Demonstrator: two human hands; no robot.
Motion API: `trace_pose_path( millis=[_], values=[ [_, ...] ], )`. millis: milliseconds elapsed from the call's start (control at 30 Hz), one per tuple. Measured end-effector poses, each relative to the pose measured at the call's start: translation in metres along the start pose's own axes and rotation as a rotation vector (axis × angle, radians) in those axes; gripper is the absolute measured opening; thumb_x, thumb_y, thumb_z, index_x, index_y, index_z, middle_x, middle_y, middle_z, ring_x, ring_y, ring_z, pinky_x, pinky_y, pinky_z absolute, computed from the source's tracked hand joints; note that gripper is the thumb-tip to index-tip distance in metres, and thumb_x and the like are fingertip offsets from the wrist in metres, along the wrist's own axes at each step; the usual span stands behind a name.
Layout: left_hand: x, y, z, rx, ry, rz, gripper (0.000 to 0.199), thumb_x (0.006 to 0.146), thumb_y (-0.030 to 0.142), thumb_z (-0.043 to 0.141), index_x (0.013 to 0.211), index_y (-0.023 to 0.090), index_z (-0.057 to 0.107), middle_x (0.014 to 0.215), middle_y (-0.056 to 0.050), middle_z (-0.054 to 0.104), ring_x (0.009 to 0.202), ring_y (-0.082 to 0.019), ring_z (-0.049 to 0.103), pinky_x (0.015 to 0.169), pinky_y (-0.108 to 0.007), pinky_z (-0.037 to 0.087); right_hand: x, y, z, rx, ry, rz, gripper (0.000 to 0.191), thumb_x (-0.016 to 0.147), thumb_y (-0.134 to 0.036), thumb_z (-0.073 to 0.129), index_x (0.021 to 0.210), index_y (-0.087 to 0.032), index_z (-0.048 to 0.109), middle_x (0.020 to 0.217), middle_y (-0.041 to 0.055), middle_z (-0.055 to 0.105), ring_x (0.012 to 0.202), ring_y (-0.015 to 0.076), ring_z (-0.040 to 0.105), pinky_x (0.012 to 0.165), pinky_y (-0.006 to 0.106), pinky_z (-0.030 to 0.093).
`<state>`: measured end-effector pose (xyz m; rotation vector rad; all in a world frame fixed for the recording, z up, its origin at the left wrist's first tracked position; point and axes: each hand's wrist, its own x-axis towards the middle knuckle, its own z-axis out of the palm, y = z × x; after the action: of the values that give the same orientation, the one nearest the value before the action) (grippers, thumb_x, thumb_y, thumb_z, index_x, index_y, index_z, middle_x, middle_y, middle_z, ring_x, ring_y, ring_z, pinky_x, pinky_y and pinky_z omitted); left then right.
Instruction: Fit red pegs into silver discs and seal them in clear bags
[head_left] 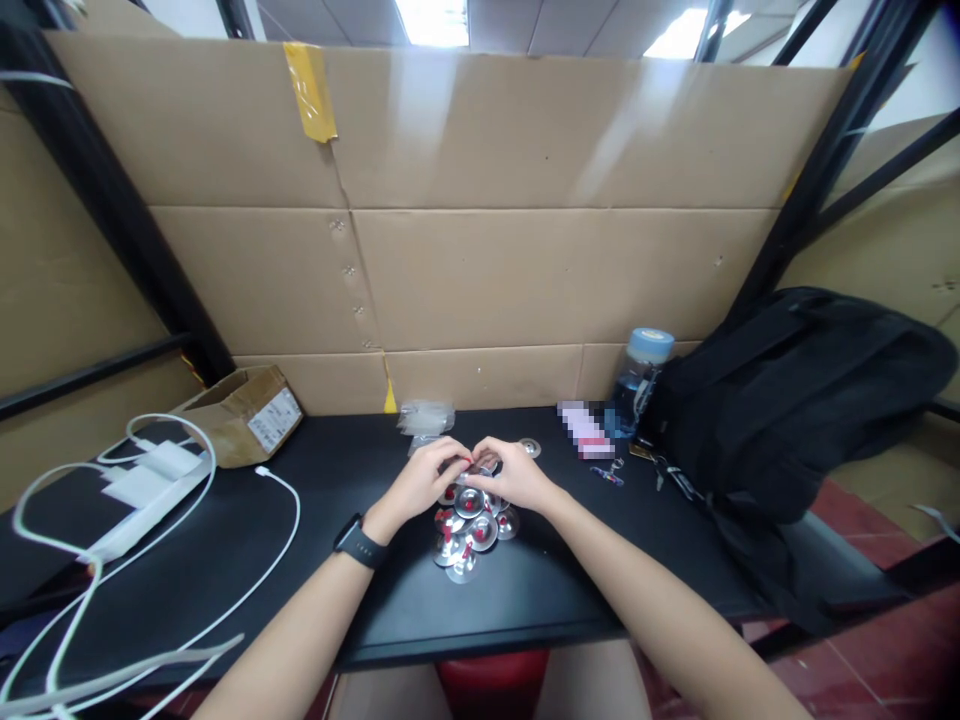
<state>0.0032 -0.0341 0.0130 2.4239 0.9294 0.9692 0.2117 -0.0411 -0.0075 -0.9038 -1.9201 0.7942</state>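
Several round, shiny metal discs with red pieces at their centres lie in an overlapping heap on the black table. Over the far side of this heap, my left hand and my right hand meet at the fingertips. Both are closed in a pinch on one metal disc with a red piece, which the fingers largely hide. Just beyond my right hand a single metal disc lies apart from the heap. Clear plastic bags rest behind my left hand.
Cardboard panels wall off the table. At left are an open cardboard box, a white power strip and loose cables. A blue-capped bottle, a blurred pink item, keys and a black backpack stand or lie right.
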Motion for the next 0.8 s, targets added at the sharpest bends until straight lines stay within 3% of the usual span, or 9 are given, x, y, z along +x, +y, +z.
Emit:
trace_pose_path(
  millis=[133, 233, 300, 400, 633, 800],
  values=[
    [0.000, -0.006, 0.009, -0.074, 0.139, -0.068, 0.020, 0.097, 0.034, 0.060, 0.095, 0.020, 0.074, 0.096, -0.007, 0.073, 0.090, -0.020, 0.068, 0.084, -0.031, 0.053, 0.000, 0.004, -0.004, 0.084, 0.026, 0.010, 0.040, 0.070, -0.037, 0.088, 0.101, -0.020, 0.067, 0.094, 0.0032, 0.075, 0.086, 0.0198, 0.072, 0.083, 0.035, 0.057],
    [0.000, -0.012, 0.015, -0.263, 0.211, -0.130, 0.022, 0.100, 0.031, 0.052, 0.112, 0.020, 0.067, 0.110, -0.009, 0.070, 0.100, -0.020, 0.068, 0.091, -0.034, 0.054, 0.002, 0.006, -0.003, 0.123, 0.058, 0.028, 0.037, 0.072, -0.035, 0.086, 0.100, -0.019, 0.066, 0.097, 0.0042, 0.073, 0.088, 0.0197, 0.071, 0.085, 0.036, 0.057],
    [0.000, -0.014, 0.019, -0.435, 0.210, -0.159, 0.027, 0.099, 0.029, 0.052, 0.123, 0.020, 0.059, 0.121, -0.011, 0.065, 0.101, -0.019, 0.069, 0.092, -0.034, 0.056, 0.002, 0.008, -0.002, 0.210, 0.077, 0.053, 0.041, 0.073, -0.034, 0.085, 0.103, -0.020, 0.063, 0.103, 0.0051, 0.071, 0.091, 0.0191, 0.072, 0.083, 0.034, 0.057],
    [-0.001, -0.013, 0.024, -0.553, 0.161, -0.174, 0.038, 0.089, 0.027, 0.066, 0.124, 0.020, 0.053, 0.128, -0.011, 0.060, 0.099, -0.018, 0.071, 0.093, -0.034, 0.057, 0.001, 0.011, -0.001, 0.311, 0.082, 0.089, 0.047, 0.072, -0.035, 0.085, 0.109, -0.021, 0.060, 0.113, 0.0062, 0.066, 0.092, 0.0181, 0.071, 0.079, 0.031, 0.059],
    [-0.001, -0.006, 0.029, -0.453, 0.236, -0.204, 0.041, 0.079, 0.019, 0.067, 0.118, 0.020, 0.053, 0.123, -0.010, 0.060, 0.083, -0.013, 0.071, 0.075, -0.025, 0.056, -0.002, 0.009, 0.006, 0.284, 0.029, 0.066, 0.052, 0.075, -0.025, 0.078, 0.124, -0.021, 0.063, 0.125, 0.0101, 0.067, 0.097, 0.0198, 0.072, 0.082, 0.034, 0.060],
    [-0.004, -0.021, 0.004, -0.178, 0.108, -0.128, 0.042, 0.075, 0.011, 0.065, 0.115, 0.021, 0.058, 0.102, -0.004, 0.069, 0.077, -0.014, 0.072, 0.075, -0.025, 0.055, 0.002, 0.012, -0.009, 0.138, 0.109, 0.038, 0.048, 0.074, -0.022, 0.075, 0.121, -0.022, 0.064, 0.114, 0.0073, 0.071, 0.092, 0.0194, 0.072, 0.077, 0.031, 0.059]
  ],
)
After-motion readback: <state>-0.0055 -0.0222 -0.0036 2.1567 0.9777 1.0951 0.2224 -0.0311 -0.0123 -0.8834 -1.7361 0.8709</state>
